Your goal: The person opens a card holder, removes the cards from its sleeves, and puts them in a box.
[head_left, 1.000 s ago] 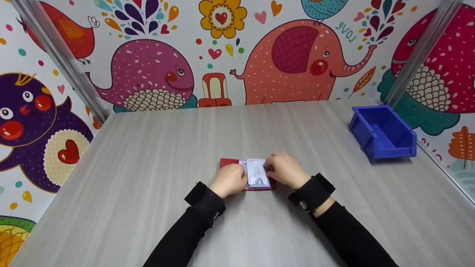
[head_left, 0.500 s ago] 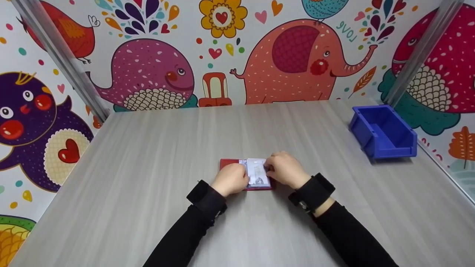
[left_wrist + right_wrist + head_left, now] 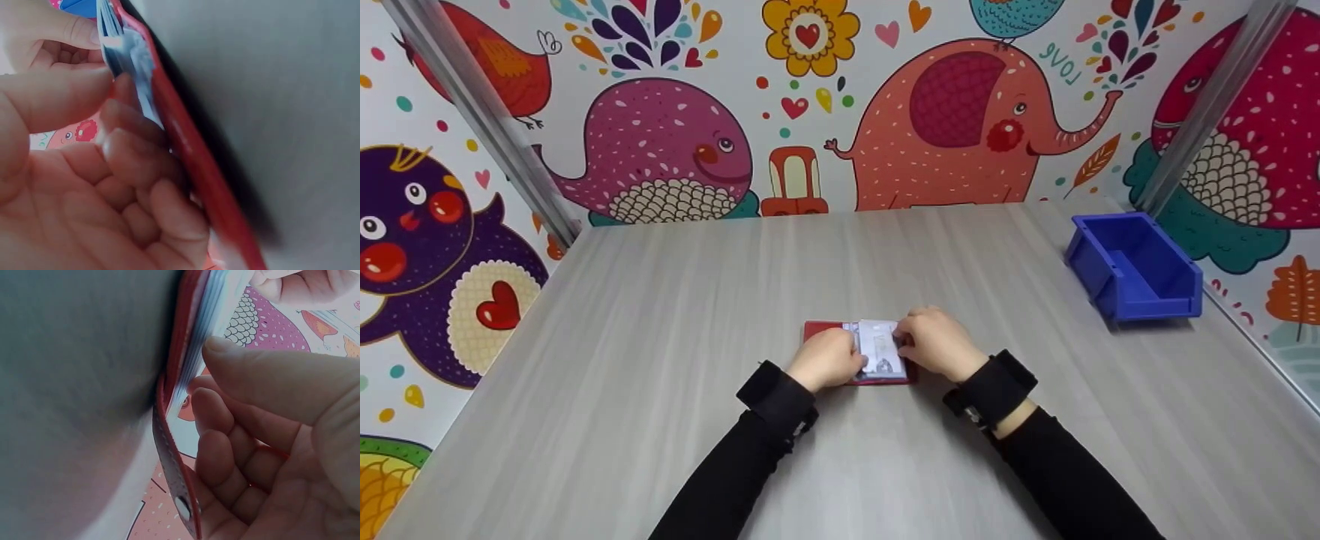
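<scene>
1. The small, red leather, rectangular booklet-style wallet (image 3: 822, 328) lies open on the pale wood-grain tabletop (image 3: 697, 337), between my hands.
2. At nine o'clock, my left hand (image 3: 826, 358), fingers curled, pinches its thin, whitish plastic-looking pages (image 3: 879, 349); blur makes the exact fingertip contact hard to judge.
3. At three o'clock, my right hand (image 3: 937, 343) pinches their opposite edge, beside the stitched red strap with a round silver snap (image 3: 183, 507).
4. The blue plastic open-fronted bin (image 3: 1136, 266) sits well apart, towards two o'clock.
</scene>
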### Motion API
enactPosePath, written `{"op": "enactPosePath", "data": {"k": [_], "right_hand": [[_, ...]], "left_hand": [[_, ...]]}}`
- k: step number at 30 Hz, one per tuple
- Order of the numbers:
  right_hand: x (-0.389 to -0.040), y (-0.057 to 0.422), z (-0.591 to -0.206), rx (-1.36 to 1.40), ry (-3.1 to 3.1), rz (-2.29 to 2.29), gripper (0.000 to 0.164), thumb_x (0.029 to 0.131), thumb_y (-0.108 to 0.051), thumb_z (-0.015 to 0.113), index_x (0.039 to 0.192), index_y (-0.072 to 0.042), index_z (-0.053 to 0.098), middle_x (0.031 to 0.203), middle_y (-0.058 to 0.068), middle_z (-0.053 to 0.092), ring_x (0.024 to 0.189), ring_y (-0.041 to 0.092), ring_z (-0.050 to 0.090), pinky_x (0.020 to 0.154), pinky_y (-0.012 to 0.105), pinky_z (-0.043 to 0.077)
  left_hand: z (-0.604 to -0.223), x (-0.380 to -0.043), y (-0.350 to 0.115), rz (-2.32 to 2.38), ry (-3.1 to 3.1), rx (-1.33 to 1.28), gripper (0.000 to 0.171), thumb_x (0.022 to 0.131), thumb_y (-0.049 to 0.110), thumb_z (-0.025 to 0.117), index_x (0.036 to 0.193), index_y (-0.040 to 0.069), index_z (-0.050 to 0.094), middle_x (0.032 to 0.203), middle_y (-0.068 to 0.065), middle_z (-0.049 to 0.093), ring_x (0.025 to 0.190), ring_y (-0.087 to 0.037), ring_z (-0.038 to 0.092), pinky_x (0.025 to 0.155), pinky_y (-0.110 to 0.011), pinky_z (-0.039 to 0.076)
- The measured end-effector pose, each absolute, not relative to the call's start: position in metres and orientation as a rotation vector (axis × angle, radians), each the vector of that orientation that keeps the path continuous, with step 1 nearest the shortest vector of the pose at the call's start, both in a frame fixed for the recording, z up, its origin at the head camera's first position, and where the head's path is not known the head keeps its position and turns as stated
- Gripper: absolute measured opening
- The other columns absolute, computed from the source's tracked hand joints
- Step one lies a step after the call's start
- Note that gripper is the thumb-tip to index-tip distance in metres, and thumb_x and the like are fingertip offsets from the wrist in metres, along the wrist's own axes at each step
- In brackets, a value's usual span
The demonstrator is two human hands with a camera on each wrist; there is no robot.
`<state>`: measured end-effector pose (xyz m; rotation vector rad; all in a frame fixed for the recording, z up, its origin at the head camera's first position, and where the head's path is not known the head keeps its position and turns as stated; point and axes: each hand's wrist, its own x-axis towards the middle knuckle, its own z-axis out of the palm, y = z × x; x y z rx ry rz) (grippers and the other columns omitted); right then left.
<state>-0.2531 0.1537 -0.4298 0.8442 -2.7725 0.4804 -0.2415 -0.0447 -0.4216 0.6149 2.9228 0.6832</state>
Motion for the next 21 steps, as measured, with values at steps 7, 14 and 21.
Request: {"op": "enactPosePath", "data": {"k": [7,14,21], "right_hand": [[-0.2529,0.154,-0.4292,0.838,-2.779,0.496,0.016,0.074,-0.003,0.081,0.089,-0.002,0.074,0.078,0.006,0.062,0.074,0.028,0.059,0.072,0.043,0.048],[-0.2532,0.1536,-0.4293,0.832,-2.79,0.508,0.017,0.074,-0.003,0.081,0.09,-0.001,0.075,0.078,0.006,0.061,0.074,0.028,0.059,0.071,0.043,0.048],[-0.2538,0.1545,-0.4306,0.844,-2.779,0.537,0.015,0.073,-0.001,0.081,0.085,-0.002,0.073,0.076,0.005,0.059,0.072,0.025,0.057,0.068,0.041,0.048]], "left_hand": [[-0.4206,-0.2442,-0.0458,0.734,2.875,0.588,0.042,0.086,0.014,0.065,0.054,0.016,0.038,0.055,0.005,0.035,0.054,-0.013,0.037,0.054,-0.029,0.032],[-0.4202,-0.2441,-0.0448,0.708,2.876,0.582,0.041,0.087,0.015,0.065,0.055,0.016,0.039,0.058,0.003,0.039,0.057,-0.015,0.041,0.057,-0.032,0.038],[-0.42,-0.2437,-0.0443,0.704,2.871,0.579,0.042,0.087,0.014,0.064,0.053,0.016,0.038,0.057,0.003,0.037,0.057,-0.015,0.039,0.055,-0.031,0.036]]}}
